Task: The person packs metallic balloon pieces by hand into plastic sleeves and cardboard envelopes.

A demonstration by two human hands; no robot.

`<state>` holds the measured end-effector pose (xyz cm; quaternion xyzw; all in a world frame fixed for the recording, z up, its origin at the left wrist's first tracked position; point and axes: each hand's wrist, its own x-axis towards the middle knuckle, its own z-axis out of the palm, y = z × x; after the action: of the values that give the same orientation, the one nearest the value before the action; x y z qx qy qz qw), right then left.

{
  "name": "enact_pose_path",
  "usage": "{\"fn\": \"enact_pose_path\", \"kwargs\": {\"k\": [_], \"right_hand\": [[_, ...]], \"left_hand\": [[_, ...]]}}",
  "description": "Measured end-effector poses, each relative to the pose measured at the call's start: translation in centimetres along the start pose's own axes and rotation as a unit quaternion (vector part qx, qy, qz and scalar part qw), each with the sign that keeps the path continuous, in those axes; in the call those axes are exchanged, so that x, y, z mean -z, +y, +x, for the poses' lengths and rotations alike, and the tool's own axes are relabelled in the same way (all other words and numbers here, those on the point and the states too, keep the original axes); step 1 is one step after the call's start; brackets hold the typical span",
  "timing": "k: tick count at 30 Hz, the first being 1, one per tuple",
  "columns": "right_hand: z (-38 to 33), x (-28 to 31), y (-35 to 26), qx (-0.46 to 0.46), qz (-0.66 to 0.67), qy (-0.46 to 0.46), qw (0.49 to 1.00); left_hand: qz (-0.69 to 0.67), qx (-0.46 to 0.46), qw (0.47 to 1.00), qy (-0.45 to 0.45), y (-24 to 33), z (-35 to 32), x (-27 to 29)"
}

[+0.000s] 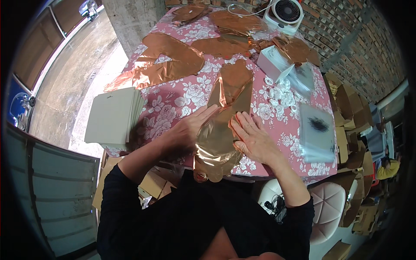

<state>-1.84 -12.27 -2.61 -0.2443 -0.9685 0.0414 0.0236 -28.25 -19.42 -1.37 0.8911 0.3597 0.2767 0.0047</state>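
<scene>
A flat, copper-coloured foil balloon (219, 136) lies lengthwise in front of me, its near end hanging at the table's front edge. Its far part narrows at a fold or overlap and shows a creased, shiny strip. Along the foil's left edge rests my left hand (190, 128), fingers stretched out together and pointing away to the right. My right hand (255, 136) lies on the opposite edge with its fingers extended; their tips press on the foil. Neither hand is closed round anything. Another copper foil balloon (167, 60) is spread out beyond, to the left.
The table has a pink floral cloth (277, 171). On the left is a stack of grey cards (110, 115). Clear plastic bags (318, 138), white ribbon rolls (281, 95) and a white box (273, 64) sit on the right. More foil pieces (236, 19) and a fan (286, 13) stand at the back.
</scene>
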Motion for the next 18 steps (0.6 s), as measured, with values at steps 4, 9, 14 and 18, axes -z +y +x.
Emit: {"fn": "enact_pose_path", "kwargs": {"k": [4, 9, 14, 18], "right_hand": [[0.0, 0.0, 0.2, 0.005, 0.022, -0.003, 1.000], [0.1, 0.2, 0.1, 0.016, 0.023, 0.003, 1.000], [-0.2, 0.1, 0.2, 0.012, 0.040, 0.012, 0.999], [-0.2, 0.0, 0.2, 0.017, 0.043, 0.010, 0.999]], "left_hand": [[-0.060, 0.082, 0.995, -0.002, 0.0, -0.2, -0.6], [-0.028, 0.063, 0.997, -0.043, -1.1, -0.5, -1.2], [-0.274, 0.268, 0.916, -0.117, -0.3, 1.7, 1.7], [-0.260, 0.221, 0.940, -0.013, -5.5, -1.5, -1.4]]}}
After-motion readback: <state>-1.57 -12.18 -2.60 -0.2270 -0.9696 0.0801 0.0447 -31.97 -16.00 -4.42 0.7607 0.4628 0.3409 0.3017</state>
